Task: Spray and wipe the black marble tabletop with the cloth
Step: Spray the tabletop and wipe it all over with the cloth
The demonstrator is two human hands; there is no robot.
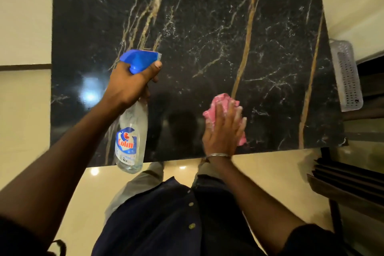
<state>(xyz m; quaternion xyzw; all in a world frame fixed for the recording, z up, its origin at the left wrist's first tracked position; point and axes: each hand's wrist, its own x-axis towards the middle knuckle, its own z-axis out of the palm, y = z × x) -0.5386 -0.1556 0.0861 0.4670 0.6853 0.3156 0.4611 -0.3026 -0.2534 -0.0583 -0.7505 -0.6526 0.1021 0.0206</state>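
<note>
Pink cloth lies on black marble desk, near front edge. Right hand flat, fingers extended, pressing cloth down. Left hand closed around neck of spray bottle, above desk's left-front area. White perforated basket beside desk's right edge.

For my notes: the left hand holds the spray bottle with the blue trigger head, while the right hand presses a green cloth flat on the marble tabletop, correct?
Not quite: in the head view the cloth is pink, not green. The rest stands.

home | glossy tiled floor | marble tabletop | plastic basket
</note>
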